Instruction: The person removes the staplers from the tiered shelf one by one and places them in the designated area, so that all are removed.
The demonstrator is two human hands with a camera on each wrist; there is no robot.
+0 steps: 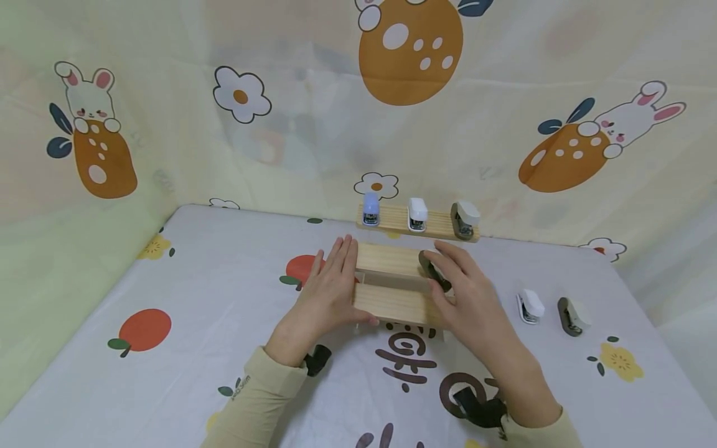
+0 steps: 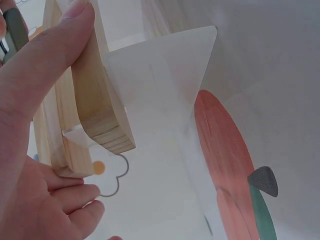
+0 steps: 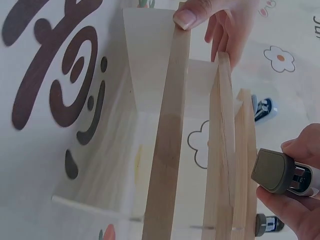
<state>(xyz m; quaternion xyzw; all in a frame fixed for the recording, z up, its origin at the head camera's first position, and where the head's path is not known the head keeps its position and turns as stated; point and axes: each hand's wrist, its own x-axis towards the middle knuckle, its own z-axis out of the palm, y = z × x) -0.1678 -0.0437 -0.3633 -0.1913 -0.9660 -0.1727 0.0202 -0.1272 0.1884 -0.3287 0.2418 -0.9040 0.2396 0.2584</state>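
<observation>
A wooden rack with two stepped planks [image 1: 392,303] and pale translucent end panels [image 2: 160,75] stands before me. My left hand [image 1: 330,292] braces its left end, fingers straight along the side and thumb [image 2: 55,47] over the front plank. Above the right end of the rear plank, my right hand [image 1: 476,302] grips a small dark green and white mini stapler [image 1: 434,270]. The right wrist view shows the stapler [image 3: 274,171] pinched between thumb and fingers; whether it touches the plank is unclear.
Behind the rack is a wooden strip [image 1: 392,224] bearing a blue stapler [image 1: 371,209], a white stapler [image 1: 417,214] and a green and white stapler [image 1: 464,219]. Right of my right hand lie a white stapler [image 1: 529,306] and another green and white stapler [image 1: 572,316] on the printed cloth [image 1: 185,274].
</observation>
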